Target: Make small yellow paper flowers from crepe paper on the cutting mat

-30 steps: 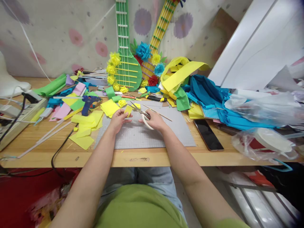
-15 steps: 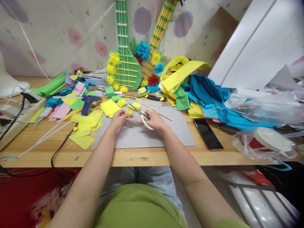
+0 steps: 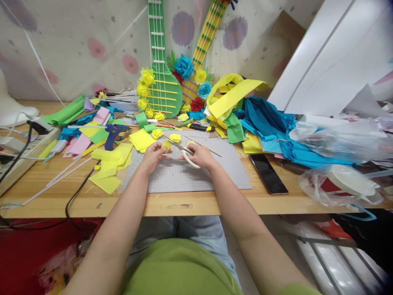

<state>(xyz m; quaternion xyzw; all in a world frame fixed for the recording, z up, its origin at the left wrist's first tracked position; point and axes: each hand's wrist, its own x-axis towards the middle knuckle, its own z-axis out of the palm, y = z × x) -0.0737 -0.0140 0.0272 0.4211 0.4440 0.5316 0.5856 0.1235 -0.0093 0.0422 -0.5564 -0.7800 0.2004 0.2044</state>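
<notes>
- Left hand [image 3: 156, 155]: fingers pinching a small yellow paper piece [image 3: 167, 145], above the upper part of the grey cutting mat [image 3: 172, 180].
- Right hand [image 3: 200, 155]: closed around the handles of the scissors [image 3: 183, 148], blades directed leftward at the paper piece (cannot tell whether blade meets paper).
- Blades: look nearly together.
- Just beyond the blades: one yellow paper flower [image 3: 175, 137]; a second yellow flower [image 3: 157, 133] lies to its left.
- Left of the left hand: stack of yellow squares [image 3: 142, 140], then blue glue gun [image 3: 112, 135].
- Right side: thin brown stick [image 3: 211, 150] near the right hand; dark-screened phone [image 3: 268, 173] on the wooden table [image 3: 221, 208], beside the mat.
- Back: green instrument-shaped model [image 3: 166, 92], upright, yellow flowers along its left edge.
</notes>
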